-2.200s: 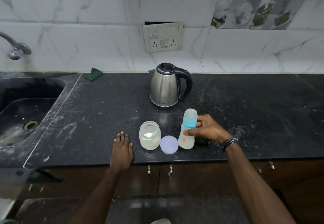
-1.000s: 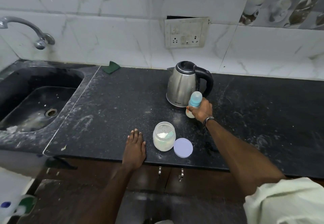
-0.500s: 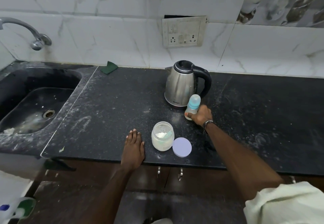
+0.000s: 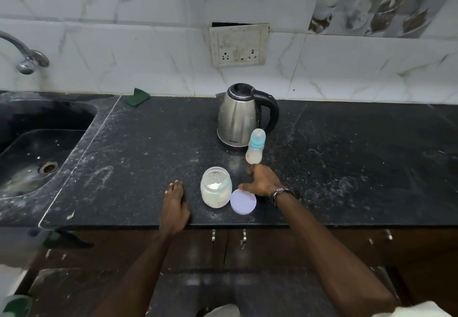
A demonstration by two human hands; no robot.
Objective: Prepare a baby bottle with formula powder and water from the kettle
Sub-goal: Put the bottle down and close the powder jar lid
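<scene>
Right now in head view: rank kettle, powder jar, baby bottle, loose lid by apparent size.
1. kettle
2. powder jar
3. baby bottle, though it stands farther back than the jar, so this is unsure
4. lid

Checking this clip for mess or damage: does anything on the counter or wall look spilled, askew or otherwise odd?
Yes. White powdery smears dust the black countertop, mostly left of the open formula jar. The socket plate hangs crooked, a dark gap showing above it. The jar's lid lies loose beside it. The baby bottle and kettle stand upright.
</scene>
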